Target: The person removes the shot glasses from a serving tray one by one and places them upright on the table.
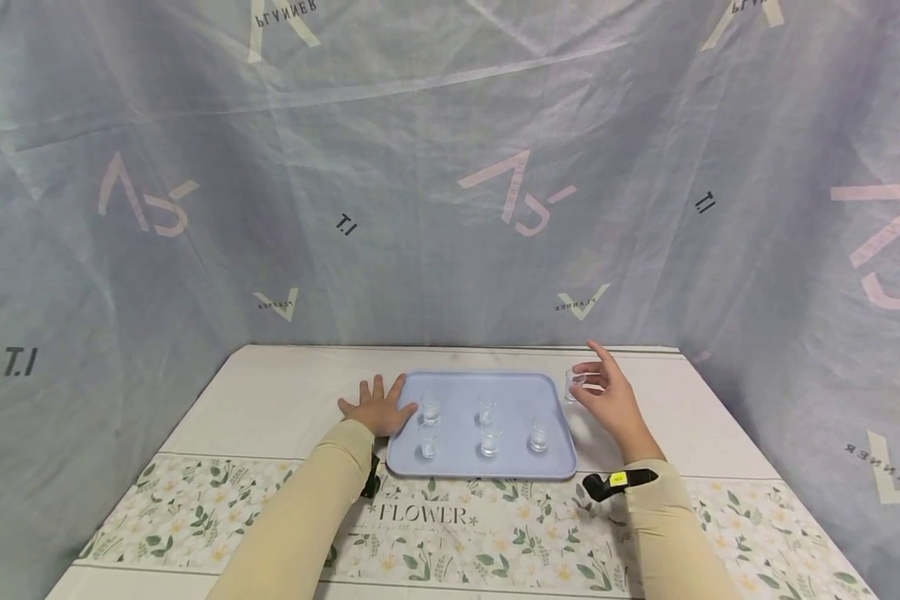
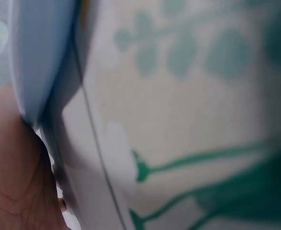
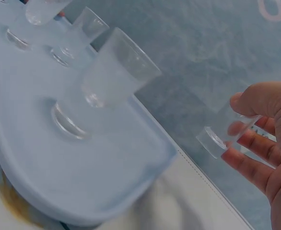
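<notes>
My right hand (image 1: 609,402) pinches a small clear shot glass (image 3: 222,136) between thumb and fingers, just beyond the right edge of the tray. In the head view this glass sits near the tray's upper right corner. My left hand (image 1: 378,411) has its fingers spread and rests at the left rim of the light blue tray (image 1: 521,387), thumb over the edge. Several similar glasses stand upright on the tray, among them a front right glass (image 1: 539,435) and a back left glass (image 1: 430,408). The right wrist view shows the nearest tray glass (image 3: 116,72) up close.
The tray lies on a white table covering (image 1: 270,408) with a floral band (image 1: 450,533) along the front. Grey-blue printed cloth (image 1: 420,250) hangs behind the table and on both sides. A dark strap (image 1: 618,482) circles the right wrist.
</notes>
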`<state>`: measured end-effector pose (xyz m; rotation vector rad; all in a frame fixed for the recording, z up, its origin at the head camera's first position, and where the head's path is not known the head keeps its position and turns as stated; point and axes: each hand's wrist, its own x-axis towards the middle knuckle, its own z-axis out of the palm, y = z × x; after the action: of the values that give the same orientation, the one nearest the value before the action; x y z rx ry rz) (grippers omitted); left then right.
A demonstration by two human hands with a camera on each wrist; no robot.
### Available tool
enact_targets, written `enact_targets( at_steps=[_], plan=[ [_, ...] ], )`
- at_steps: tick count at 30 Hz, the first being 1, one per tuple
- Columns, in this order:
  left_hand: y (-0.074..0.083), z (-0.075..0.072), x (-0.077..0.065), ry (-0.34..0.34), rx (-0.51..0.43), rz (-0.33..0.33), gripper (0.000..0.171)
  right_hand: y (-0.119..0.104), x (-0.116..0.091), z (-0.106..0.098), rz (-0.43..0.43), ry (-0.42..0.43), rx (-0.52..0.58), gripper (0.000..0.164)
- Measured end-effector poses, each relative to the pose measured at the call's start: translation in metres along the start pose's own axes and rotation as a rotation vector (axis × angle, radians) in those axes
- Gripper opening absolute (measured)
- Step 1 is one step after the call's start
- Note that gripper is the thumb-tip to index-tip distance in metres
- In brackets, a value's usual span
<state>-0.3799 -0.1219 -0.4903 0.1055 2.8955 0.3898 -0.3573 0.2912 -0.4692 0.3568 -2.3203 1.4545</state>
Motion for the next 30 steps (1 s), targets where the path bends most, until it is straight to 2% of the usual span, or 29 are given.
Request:
enact_targets(
  at_steps=[2,12,21,30],
  plan=[
    [0.003,-0.005,-0.005,-0.018,0.01,-0.008,0.076,0.008,0.001,-0.002,-0.003,0.008,-0.012,0.091],
    [0.0,-0.002,0.0,-0.017,0.03,-0.004,0.078,0.016,-0.003,-0.009,0.021,0.021,-0.018,0.089],
    [-0.001,-0.001,0.001,-0.011,0.017,-0.001,0.077,-0.013,-0.016,-0.013,0.02,-0.009,0.014,0.081],
    [0.001,-0.002,-0.001,-0.009,0.019,-0.004,0.077,-0.012,-0.02,-0.012,0.045,-0.018,0.014,0.079]
  ],
)
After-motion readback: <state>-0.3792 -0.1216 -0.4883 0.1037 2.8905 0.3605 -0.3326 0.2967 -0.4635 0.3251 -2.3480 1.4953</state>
